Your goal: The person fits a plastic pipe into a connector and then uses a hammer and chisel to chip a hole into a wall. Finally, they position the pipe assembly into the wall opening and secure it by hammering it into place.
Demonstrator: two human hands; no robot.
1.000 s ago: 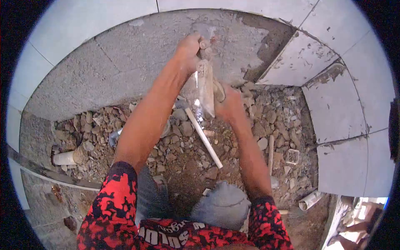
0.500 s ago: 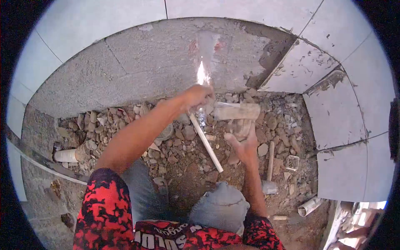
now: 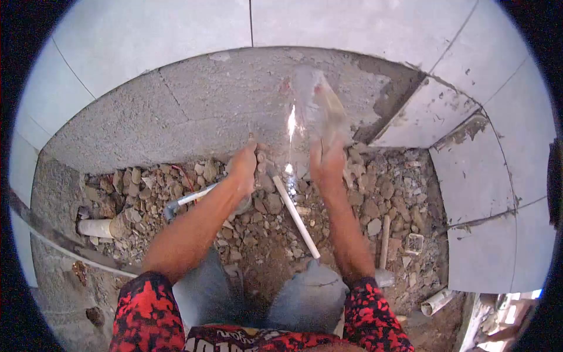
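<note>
My left hand [image 3: 243, 166] is closed just above the rubble, beside a joint at the upper end of a white pipe [image 3: 298, 218]. What its fingers hold, if anything, I cannot make out. My right hand [image 3: 328, 161] is closed on a pale, elongated piece [image 3: 334, 114], tilted up against the rough wall and smeared by motion, so its kind does not show. Between my hands, a bright streak of light [image 3: 291, 123] falls along the wall. Under my left forearm runs another white pipe [image 3: 196, 195] with a grey elbow [image 3: 170, 210].
Broken rubble [image 3: 270, 202] covers the ground along the bare cement wall [image 3: 217, 100]. To the right lie a hammer-like tool [image 3: 385, 246], a small clear box [image 3: 414, 243] and a pipe stub [image 3: 437, 303]. Another pipe stub [image 3: 97, 227] is at left. Pale tiles [image 3: 478, 167] line the right wall.
My left hand has moved left, away from the light streak. My right hand has risen toward the wall, and the pale piece has turned from level to nearly upright.
</note>
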